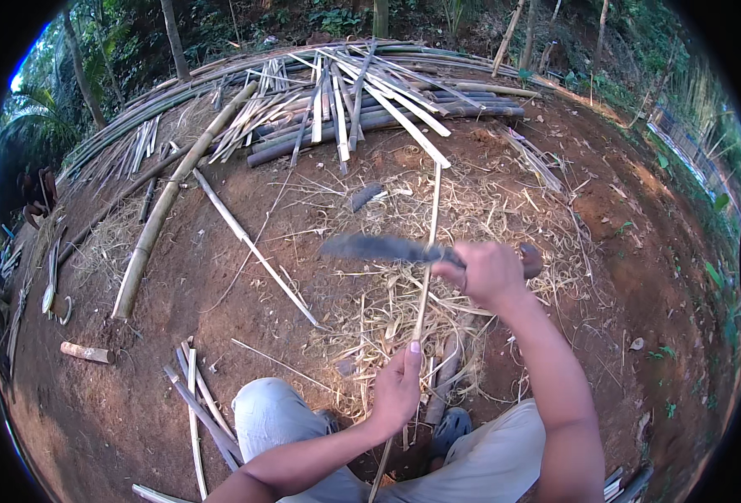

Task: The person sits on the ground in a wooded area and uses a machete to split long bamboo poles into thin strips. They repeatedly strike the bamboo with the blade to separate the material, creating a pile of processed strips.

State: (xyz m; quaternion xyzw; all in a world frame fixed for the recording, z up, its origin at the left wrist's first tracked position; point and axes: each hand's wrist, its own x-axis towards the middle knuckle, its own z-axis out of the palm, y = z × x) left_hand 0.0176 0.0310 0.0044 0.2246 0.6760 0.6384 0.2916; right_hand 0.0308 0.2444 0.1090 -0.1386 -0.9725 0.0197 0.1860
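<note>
My left hand (397, 387) is closed around a long, thin bamboo strip (431, 251), which runs from between my legs up and away from me. Higher up the strip, my right hand (489, 275) grips the wooden handle of a machete (379, 248). Its dark blade points left and crosses the strip; whether it touches is too blurred to tell. Below the strip, curled bamboo shavings (379, 335) cover the ground. A short length of log or bamboo (446, 377) lies among them by my left hand, partly hidden.
Piled bamboo poles (387, 121) with split slats on top lie across the far side. A thick bamboo pole (165, 201) slants at the left, near a short cut piece (87, 352). Several slats (194, 411) rest left of my knee. Trees stand behind the pile.
</note>
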